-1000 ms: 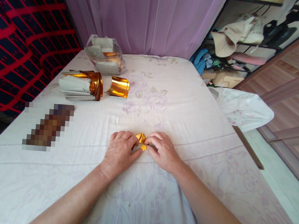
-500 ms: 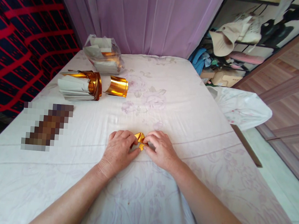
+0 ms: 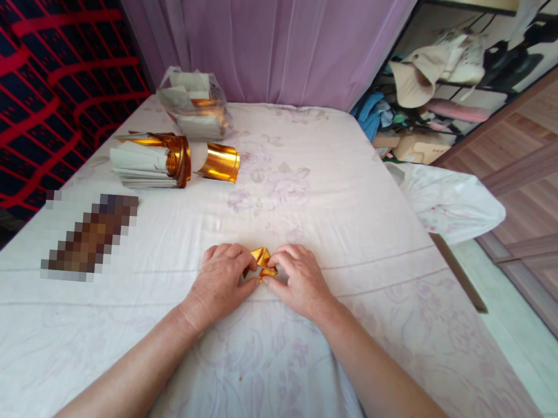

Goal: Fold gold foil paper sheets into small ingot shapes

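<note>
One bed-like surface under a pale floral sheet, spread flat and taut, likely serving as a firm enough base for pressing folds. Behind it one lilac curtain, and at the far right one cluttered shelf of hats and clothes, well apart from the work. At the far left of the sheet, one clear plastic bag of white-backed sheets, probably kept back as stock. Just nearer, one stack of gold foil paper, gold faces curling upward, and just beside it one loose curled gold sheet, apparently set within reach for taking next. One blurred-out patch at the left edge, contents impossible to tell. Two bare hands low at the middle of the sheet, knuckles up, meeting over one small folded gold foil piece. Left hand curled nearly closed, thumb and forefinger pinching the piece's left side, seemingly to hold it steady against the sheet. Right hand likewise curled, fingertips pressed onto the piece's right edge, probably sharpening a crease. Folded piece lying between the two hands on the sheet, mostly covered by fingers, only a small gold peak showing, so exact shape cannot be told. Counted: two hands, one folded piece, one loose sheet, one stack, one bag.
</note>
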